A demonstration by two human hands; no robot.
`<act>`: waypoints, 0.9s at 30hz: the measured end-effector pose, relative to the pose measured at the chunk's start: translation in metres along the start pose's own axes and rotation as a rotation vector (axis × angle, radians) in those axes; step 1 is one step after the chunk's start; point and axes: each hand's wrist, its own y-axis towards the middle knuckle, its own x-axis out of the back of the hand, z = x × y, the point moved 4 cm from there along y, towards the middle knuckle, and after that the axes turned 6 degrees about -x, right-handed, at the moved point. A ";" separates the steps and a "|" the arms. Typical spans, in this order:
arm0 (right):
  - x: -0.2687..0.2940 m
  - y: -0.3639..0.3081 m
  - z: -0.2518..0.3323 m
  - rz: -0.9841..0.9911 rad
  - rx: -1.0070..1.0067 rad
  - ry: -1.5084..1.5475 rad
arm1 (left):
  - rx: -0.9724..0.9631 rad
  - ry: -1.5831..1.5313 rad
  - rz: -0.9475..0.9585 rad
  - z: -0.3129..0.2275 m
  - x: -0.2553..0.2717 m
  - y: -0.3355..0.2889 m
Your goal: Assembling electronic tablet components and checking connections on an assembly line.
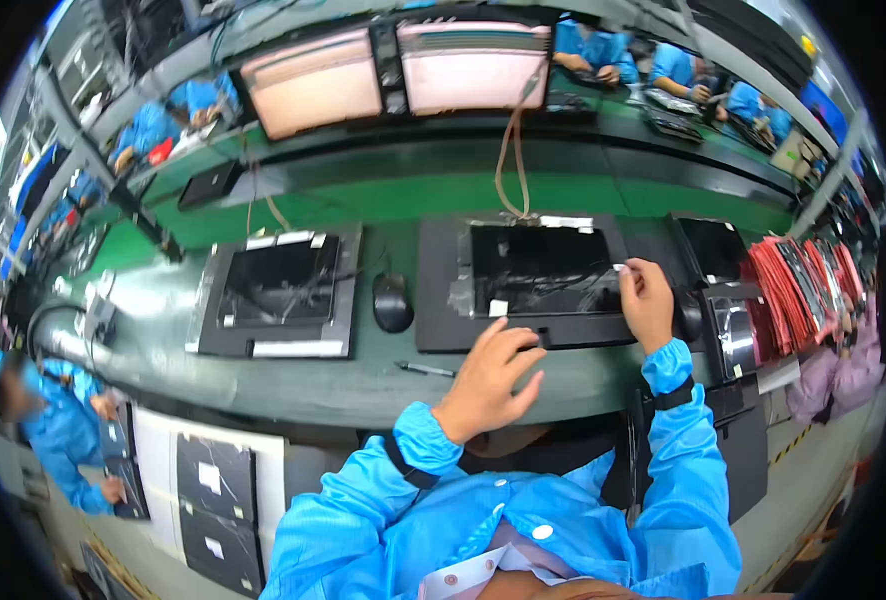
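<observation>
A flat black display panel (538, 268), covered with glossy clear film, lies on a black fixture board (441, 300) in front of me. My right hand (648, 300) is at the panel's right edge, with thumb and fingers drawn together beside a small white tab (619, 267). Whatever they pinch is too small to make out. Just off the fixture's front edge, my left hand (493, 380) hovers with its fingers apart and nothing in it. A white sticker (499, 308) marks the panel's lower left corner.
Left of a black mouse (393, 303), a second panel (281, 280) lies on its own board. A pen (425, 369) rests near the bench's front edge. At right are more panels (738, 332) and red sleeves (785, 295). Two lit monitors (473, 65) stand behind. A co-worker (58, 430) handles panels at left.
</observation>
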 end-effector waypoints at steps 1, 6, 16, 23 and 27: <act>-0.003 -0.002 -0.004 -0.020 -0.004 0.010 | 0.025 -0.006 -0.044 0.001 -0.008 -0.013; 0.010 0.020 -0.026 0.177 0.207 -0.316 | -0.003 0.092 -0.066 0.013 -0.032 -0.020; -0.006 0.060 -0.036 0.738 0.368 -0.316 | 0.073 0.500 0.310 0.029 -0.034 0.031; 0.003 0.077 -0.027 0.752 0.409 -0.249 | 0.207 0.347 0.447 0.056 -0.057 0.051; 0.024 0.088 -0.009 0.928 0.024 -0.045 | 0.141 0.415 0.319 0.048 -0.055 0.065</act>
